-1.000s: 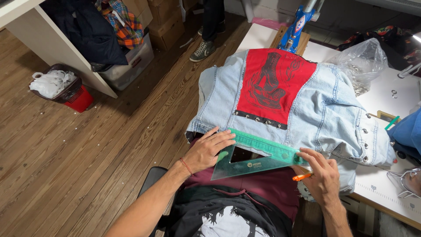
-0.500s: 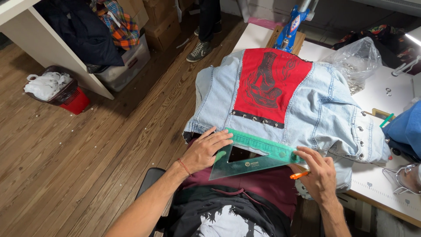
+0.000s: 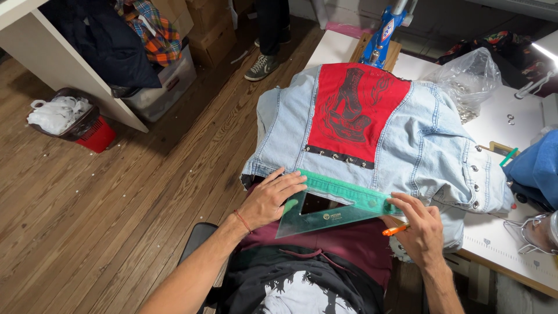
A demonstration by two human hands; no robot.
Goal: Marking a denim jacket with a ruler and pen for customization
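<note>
A light blue denim jacket (image 3: 418, 145) lies back up on the white table (image 3: 505, 238), with a red printed panel (image 3: 354, 110) sewn on its back. A green see-through triangle ruler (image 3: 331, 206) rests across the jacket's lower hem. My left hand (image 3: 270, 197) presses flat on the ruler's left end, fingers spread. My right hand (image 3: 421, 224) sits at the ruler's right end and grips an orange marker (image 3: 395, 230), tip pointing left.
A blue press tool (image 3: 386, 29) stands at the table's far edge beside a clear plastic bag (image 3: 471, 78). Blue fabric (image 3: 537, 166) lies at the right. On the wooden floor are a red bin (image 3: 93, 134), a storage box (image 3: 157, 87) and another person's shoe (image 3: 263, 67).
My view has shifted slightly. My right hand has crept a little left along the ruler's edge; the left hand still holds the ruler in place.
</note>
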